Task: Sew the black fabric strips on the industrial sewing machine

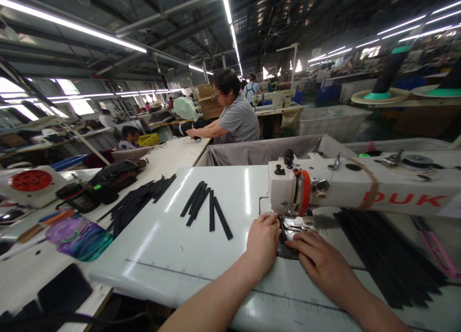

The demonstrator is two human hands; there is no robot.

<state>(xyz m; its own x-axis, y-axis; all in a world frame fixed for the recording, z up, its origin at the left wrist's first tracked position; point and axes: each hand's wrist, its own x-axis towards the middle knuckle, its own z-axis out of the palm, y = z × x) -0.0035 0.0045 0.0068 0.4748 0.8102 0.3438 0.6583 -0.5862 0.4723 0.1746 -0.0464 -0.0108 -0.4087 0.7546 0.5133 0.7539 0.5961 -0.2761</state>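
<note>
A white sewing machine (324,183) with red lettering stands over the pale table. At its needle area a narrow black strip (282,238) lies on the metal plate, partly hidden by my fingers. My left hand (263,241) is closed on the strip's left side, fingers curled and pressed together just left of the presser foot. From the right, my right hand (320,257) holds the strip's near part with its fingertips, close to the foot; the thumb is hard to see. Short black strips (196,202) lie on the table left of my hands.
Long black strips (389,260) and pink-handled snips (437,250) lie under and beside the machine arm. More black strips (140,202) and a purple-teal pouch (79,236) are at left. Thread cones (387,73) stand at upper right. A co-worker (234,111) works beyond a cloth-lined bin.
</note>
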